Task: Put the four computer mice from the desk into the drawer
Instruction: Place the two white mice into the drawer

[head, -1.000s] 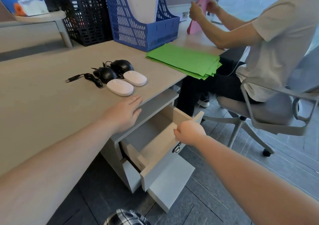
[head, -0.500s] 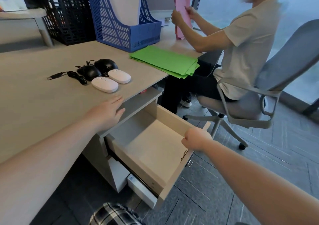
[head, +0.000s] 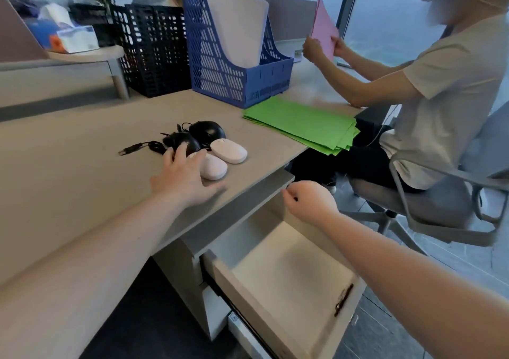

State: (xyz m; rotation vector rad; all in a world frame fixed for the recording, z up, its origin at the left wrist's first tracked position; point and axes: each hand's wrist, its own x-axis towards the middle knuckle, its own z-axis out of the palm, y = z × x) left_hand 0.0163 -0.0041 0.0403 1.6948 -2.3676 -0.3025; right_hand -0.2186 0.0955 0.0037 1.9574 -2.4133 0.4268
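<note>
Two white mice and two black wired mice lie grouped on the desk (head: 68, 165). My left hand (head: 183, 178) is spread open over the near white mouse (head: 213, 168), fingertips reaching its left side and the near black mouse (head: 181, 141). The far white mouse (head: 229, 150) and the far black mouse (head: 207, 131) lie just behind. The drawer (head: 292, 270) under the desk edge is pulled out and bare inside. My right hand (head: 309, 201) hovers above the drawer's back part, fingers loosely curled, holding nothing.
A USB plug and cable (head: 130, 149) trail left of the black mice. Green paper sheets (head: 303, 124) lie at the desk's right. A blue file rack (head: 234, 66) and a black rack (head: 154, 52) stand behind. A seated person (head: 440, 96) on an office chair holds pink paper.
The drawer was pulled fully out. My right hand has let go of its front and risen toward the desk edge. My left hand has moved from the desk edge onto the near mice.
</note>
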